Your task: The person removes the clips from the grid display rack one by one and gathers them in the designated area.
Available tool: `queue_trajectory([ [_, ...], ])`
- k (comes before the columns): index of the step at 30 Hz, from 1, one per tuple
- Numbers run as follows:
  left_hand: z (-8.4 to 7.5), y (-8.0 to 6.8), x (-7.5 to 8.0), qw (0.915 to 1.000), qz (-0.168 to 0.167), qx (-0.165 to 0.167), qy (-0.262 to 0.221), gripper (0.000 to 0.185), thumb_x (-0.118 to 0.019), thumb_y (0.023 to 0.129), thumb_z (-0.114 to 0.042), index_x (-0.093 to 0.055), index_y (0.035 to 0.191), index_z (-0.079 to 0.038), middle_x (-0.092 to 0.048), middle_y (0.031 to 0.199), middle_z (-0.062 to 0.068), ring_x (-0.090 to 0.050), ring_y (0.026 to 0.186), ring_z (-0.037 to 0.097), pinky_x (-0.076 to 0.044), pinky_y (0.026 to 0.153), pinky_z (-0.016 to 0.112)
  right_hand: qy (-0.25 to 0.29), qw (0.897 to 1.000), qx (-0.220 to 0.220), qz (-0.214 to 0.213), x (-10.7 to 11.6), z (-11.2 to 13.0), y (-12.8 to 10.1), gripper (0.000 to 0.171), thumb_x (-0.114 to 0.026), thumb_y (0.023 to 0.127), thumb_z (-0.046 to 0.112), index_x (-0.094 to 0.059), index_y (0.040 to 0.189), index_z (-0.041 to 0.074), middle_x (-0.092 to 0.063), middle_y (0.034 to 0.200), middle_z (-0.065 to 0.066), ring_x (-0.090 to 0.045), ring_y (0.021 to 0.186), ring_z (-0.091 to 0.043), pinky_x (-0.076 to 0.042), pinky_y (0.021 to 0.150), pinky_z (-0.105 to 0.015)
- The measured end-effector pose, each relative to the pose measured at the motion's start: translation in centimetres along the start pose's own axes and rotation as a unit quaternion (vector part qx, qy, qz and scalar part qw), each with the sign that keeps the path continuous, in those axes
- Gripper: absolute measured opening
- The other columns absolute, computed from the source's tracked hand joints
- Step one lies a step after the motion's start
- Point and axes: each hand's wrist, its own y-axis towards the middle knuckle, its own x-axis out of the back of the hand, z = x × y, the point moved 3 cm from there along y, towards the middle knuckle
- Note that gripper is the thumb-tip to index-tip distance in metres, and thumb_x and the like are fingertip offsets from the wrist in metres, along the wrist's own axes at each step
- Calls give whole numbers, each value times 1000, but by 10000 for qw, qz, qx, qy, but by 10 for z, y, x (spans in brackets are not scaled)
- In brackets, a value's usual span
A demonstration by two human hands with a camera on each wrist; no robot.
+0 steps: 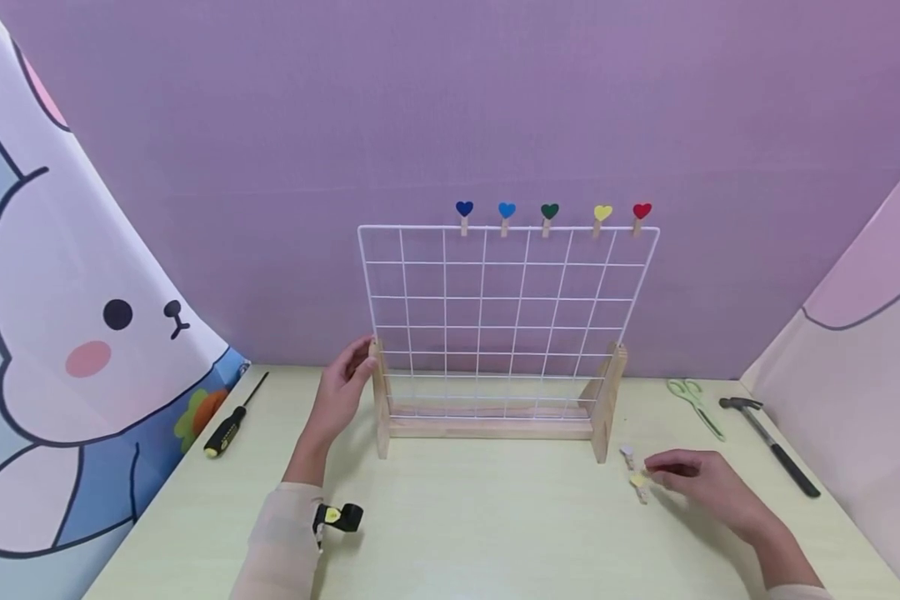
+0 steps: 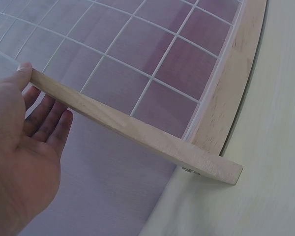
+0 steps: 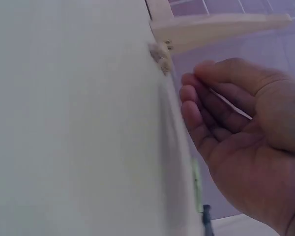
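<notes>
A white wire grid [image 1: 504,297] stands upright in a wooden stand [image 1: 487,428]. Along the right part of its top bar sit several heart clothespins: dark blue [image 1: 464,210], light blue [image 1: 507,212], green [image 1: 550,212], yellow [image 1: 602,214] and red [image 1: 642,212]. My left hand [image 1: 342,385] grips the upper end of the stand's left upright [image 2: 120,120], thumb on one side and fingers on the other. My right hand [image 1: 708,489], fingers loosely bent and nothing visible between them, hovers beside a pale heart clothespin [image 1: 627,456] and another yellow heart clothespin [image 1: 639,487] on the table.
On the table's left lies a black and yellow screwdriver [image 1: 228,429]. Green-handled scissors [image 1: 696,406] and a hammer [image 1: 776,450] lie at the right. A purple backdrop [image 1: 270,208] rises behind the table [image 1: 487,525], with printed cloths at both sides.
</notes>
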Motion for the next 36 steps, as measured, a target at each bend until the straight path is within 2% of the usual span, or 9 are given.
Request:
queue_trajectory([
  [3,0,0,0,10000,-2,3,2,47,-57,107,-21,-50,150,-2,-60,138,24,-61,114,-2,-50,98,9,-102,9997,73,-227,11,11,-1,31,-69,100,20,-71,126,3,-75,124,-14,-67,102,6,-57,83,-15],
  [6,1,0,0,10000,-2,13,-13,47,-57,107,-21,-50,150,-3,-60,139,23,-61,114,-2,-50,98,9,-260,9982,268,-479,25,29,1,31,-69,101,22,-71,126,4,-77,119,-2,-67,101,8,-57,83,-15],
  [9,1,-1,1,10000,-5,38,-12,46,-56,108,-21,-50,150,-3,-60,139,23,-61,113,-2,-51,98,9,-355,9955,562,-667,41,52,6,30,-68,101,20,-71,126,4,-76,115,12,-67,101,10,-56,83,-12],
  [13,0,-1,1,10000,-18,26,-41,46,-57,107,-20,-50,150,-2,-60,139,24,-61,113,-2,-51,98,9,-462,9908,929,-865,64,89,12,31,-68,101,19,-69,127,2,-75,114,19,-66,103,12,-54,83,-8],
  [16,0,0,1,10000,-15,11,-96,46,-57,107,-19,-50,150,-2,-59,139,24,-61,113,-1,-51,98,10,-662,9876,999,-1018,78,115,15,33,-67,102,22,-68,129,5,-73,114,24,-65,104,14,-53,82,-7],
  [19,0,0,0,9999,-13,33,-127,46,-57,107,-18,-51,150,-3,-60,139,23,-61,112,0,-52,98,10,-715,9868,891,-1148,90,135,18,33,-67,102,25,-68,132,10,-71,115,28,-64,104,15,-52,81,-6],
  [23,2,0,-1,9999,-29,57,-95,45,-57,107,-19,-51,149,-4,-60,139,23,-61,113,-1,-51,98,10,-567,9852,959,-1303,102,163,23,32,-67,102,23,-68,132,11,-72,116,26,-65,106,13,-50,85,-4],
  [32,2,0,-1,10000,-21,74,-57,46,-57,107,-21,-50,150,-5,-60,141,22,-61,115,-1,-50,99,10,97,9697,1873,-1566,125,234,34,35,-69,99,8,-66,132,0,-77,115,11,-71,106,3,-52,91,-5],
  [36,2,-1,-1,9999,-13,96,-56,47,-56,108,-22,-50,151,-5,-59,142,22,-60,115,-1,-50,99,10,320,9673,1935,-1610,128,259,41,36,-71,97,8,-66,132,-1,-78,113,8,-72,103,0,-52,91,-6],
])
